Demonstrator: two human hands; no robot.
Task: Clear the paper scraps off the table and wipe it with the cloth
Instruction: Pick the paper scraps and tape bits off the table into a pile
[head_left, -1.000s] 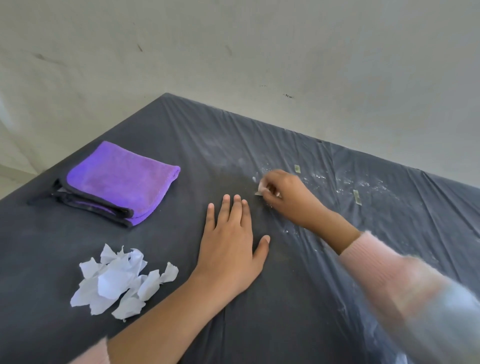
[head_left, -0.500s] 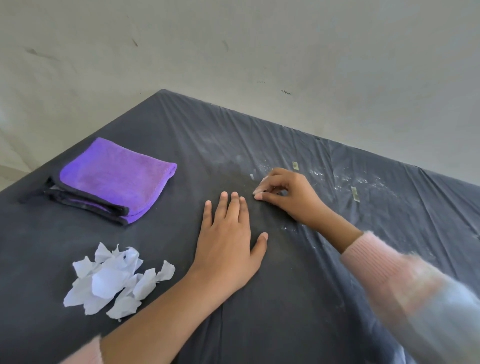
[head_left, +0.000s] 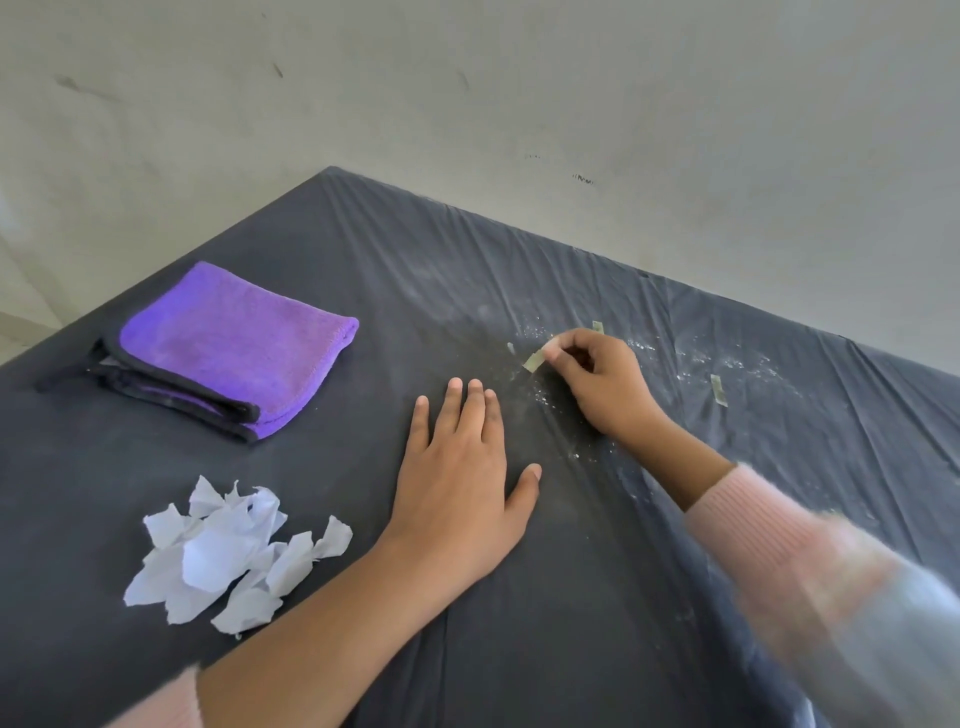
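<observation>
Right hand (head_left: 602, 384) pinches a small pale strip (head_left: 533, 360) between thumb and fingertips, low over the dark covered worktop (head_left: 571, 623). Left hand (head_left: 460, 488) lies flat, palm down, fingers straight, just beside the right hand. Crumpled white paper scraps (head_left: 228, 556) sit piled at front left. Folded purple cloth (head_left: 234, 343) lies behind them, apart from both hands. White specks (head_left: 748, 364) dot the cover on the right.

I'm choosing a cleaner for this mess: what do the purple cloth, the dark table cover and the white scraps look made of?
Cloth: probably microfibre, fuzzy matte nap, black stitched edge. Table cover: looks like thin plastic sheet, slight sheen, creases. Scraps: paper, matte white, crumpled, torn edges.
</observation>
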